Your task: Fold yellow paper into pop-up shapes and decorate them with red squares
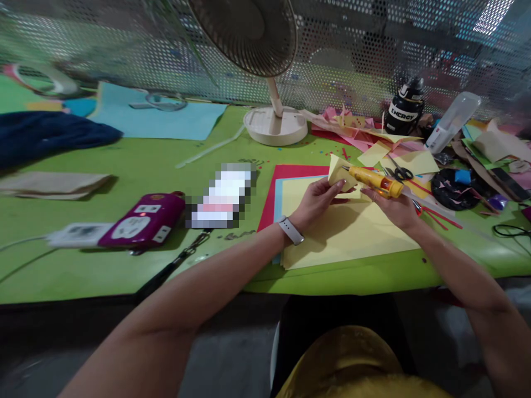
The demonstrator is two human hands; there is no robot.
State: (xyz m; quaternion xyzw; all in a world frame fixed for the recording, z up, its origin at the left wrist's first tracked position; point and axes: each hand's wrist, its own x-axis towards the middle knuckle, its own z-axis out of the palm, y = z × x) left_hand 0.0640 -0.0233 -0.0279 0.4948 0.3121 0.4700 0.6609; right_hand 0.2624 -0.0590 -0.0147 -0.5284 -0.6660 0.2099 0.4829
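Note:
My left hand, with a pale watch band at its wrist, pinches a small folded piece of yellow paper. A yellow hot glue gun is gripped in my right hand; its nozzle points left and reaches the paper's edge. Whether the tip touches the paper I cannot tell. An orange light glows on the glue gun's body. Under both hands lies a stack of yellow sheets, with blue and red sheets showing at its left and top edges.
Scissors, paper scraps and a black bottle crowd the right. A white fan stands at the back. Leftward are a phone with a blurred screen, a purple power strip and dark blue cloth.

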